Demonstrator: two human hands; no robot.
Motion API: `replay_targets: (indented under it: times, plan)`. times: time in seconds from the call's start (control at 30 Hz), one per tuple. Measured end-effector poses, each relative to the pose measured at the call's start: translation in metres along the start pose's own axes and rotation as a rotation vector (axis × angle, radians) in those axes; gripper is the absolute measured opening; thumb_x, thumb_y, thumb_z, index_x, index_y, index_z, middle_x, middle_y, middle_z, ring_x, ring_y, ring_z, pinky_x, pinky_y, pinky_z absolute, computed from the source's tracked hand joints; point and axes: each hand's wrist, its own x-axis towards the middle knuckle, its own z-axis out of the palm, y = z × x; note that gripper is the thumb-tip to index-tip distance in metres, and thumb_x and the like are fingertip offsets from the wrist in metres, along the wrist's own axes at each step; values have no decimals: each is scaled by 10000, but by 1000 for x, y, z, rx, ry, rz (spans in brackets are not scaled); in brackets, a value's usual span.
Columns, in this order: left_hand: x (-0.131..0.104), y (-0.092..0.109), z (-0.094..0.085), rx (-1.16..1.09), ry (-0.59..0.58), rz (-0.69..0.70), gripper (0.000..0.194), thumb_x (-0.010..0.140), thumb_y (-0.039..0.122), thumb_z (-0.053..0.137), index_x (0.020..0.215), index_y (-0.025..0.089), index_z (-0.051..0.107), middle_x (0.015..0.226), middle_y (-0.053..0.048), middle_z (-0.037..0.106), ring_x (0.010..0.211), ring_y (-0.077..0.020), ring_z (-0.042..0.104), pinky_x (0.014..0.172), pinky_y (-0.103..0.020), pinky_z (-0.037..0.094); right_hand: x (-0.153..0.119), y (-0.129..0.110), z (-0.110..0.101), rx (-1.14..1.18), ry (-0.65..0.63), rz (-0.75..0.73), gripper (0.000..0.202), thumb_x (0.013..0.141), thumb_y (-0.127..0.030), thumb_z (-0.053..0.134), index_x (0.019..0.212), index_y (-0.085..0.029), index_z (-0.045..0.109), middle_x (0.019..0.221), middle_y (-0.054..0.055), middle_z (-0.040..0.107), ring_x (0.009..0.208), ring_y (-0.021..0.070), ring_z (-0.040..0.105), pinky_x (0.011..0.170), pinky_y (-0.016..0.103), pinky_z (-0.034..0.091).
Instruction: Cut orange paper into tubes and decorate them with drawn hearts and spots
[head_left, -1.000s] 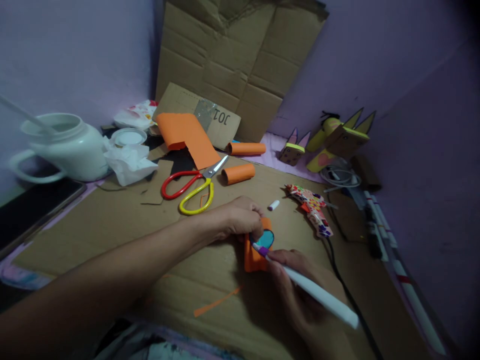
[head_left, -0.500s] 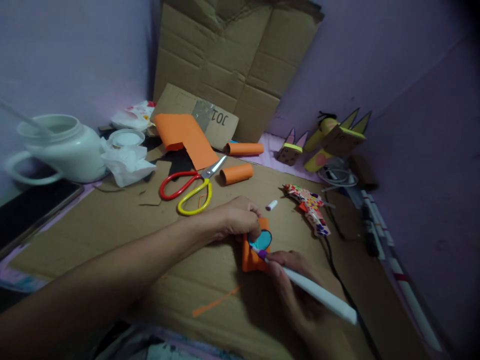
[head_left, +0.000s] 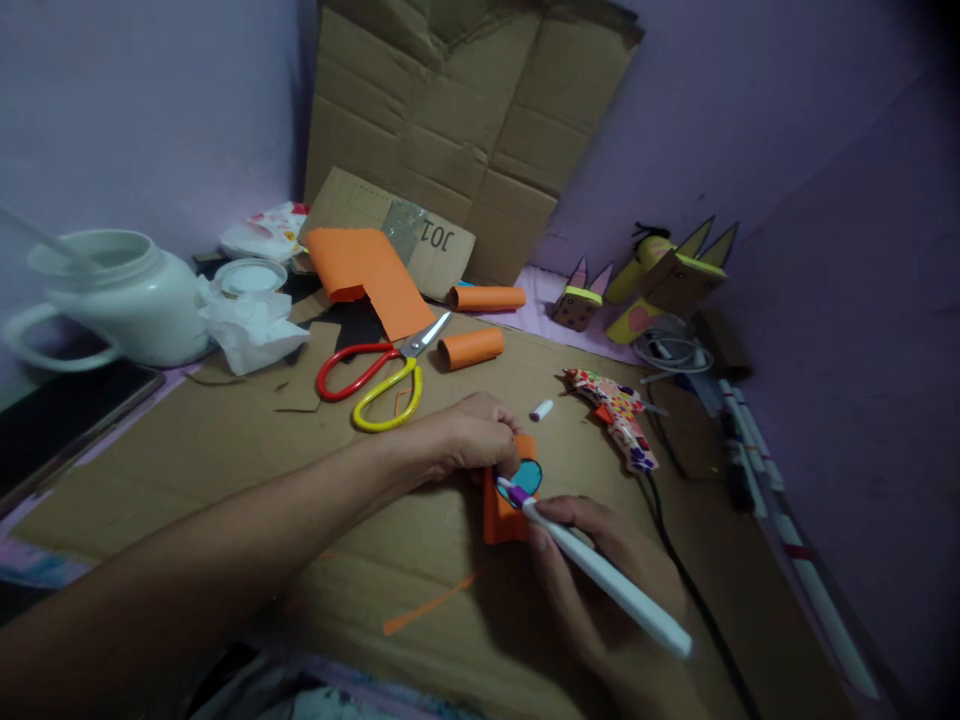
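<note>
A small orange paper piece (head_left: pixel 499 528), which looks rolled or folded, stands on the cardboard in front of me. On it is a blue heart-like shape (head_left: pixel 529 478) with a dark outline. My left hand (head_left: pixel 480 438) grips the piece at its upper left, its bent fingers partly covering the blue shape. In my right hand (head_left: pixel 592 580), a white marker (head_left: pixel 611 574) with a purple collar is pinched between thumb and fingers. The marker's tip meets the left side of the blue shape. A small white cap (head_left: pixel 541 410) lies just beyond the piece.
Red-and-yellow-handled scissors (head_left: pixel 386 380), two orange paper rolls (head_left: pixel 472 347) and a cut orange sheet (head_left: pixel 367 265) lie farther back. To the right rests a patterned glue gun (head_left: pixel 615 415) with its black cord (head_left: pixel 686 580). A white pot (head_left: pixel 124 300) stands at left.
The marker's tip has shifted slightly up and left along the blue shape, and its back end has dropped to the left. My left hand keeps its hold.
</note>
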Motion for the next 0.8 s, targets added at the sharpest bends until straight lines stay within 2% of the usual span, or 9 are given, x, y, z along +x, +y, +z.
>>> replay_targets:
  times: [0.1,0.3,0.43,0.8]
  plan:
    - [1,0,0,20,-6,3,241,434,-3,590,616,154,581,529,45,516,475,-102,450,407,-207,337,0,-1,0,23,6,15,97,820,-162,606,905,-210,615,713,18,702,532,134,635,499,234,499]
    - [2,-1,0,45,4,-6,244,442,-7,597,629,151,595,511,50,511,467,-105,470,397,-196,341,1,0,-1,76,6,-46,115,807,-124,601,889,-203,617,693,3,685,502,113,617,479,211,473]
    - [2,-2,0,45,-8,7,241,452,-12,607,630,149,602,514,57,514,447,-96,465,387,-191,342,3,0,-2,79,-33,-30,103,812,-133,587,871,-210,620,681,5,682,502,122,614,465,218,464]
    - [1,-1,0,54,-22,12,233,442,-5,596,610,154,577,515,42,537,469,-109,466,417,-210,346,1,-1,-3,67,-8,-2,79,806,-156,564,818,-211,619,648,4,670,480,127,592,474,236,457]
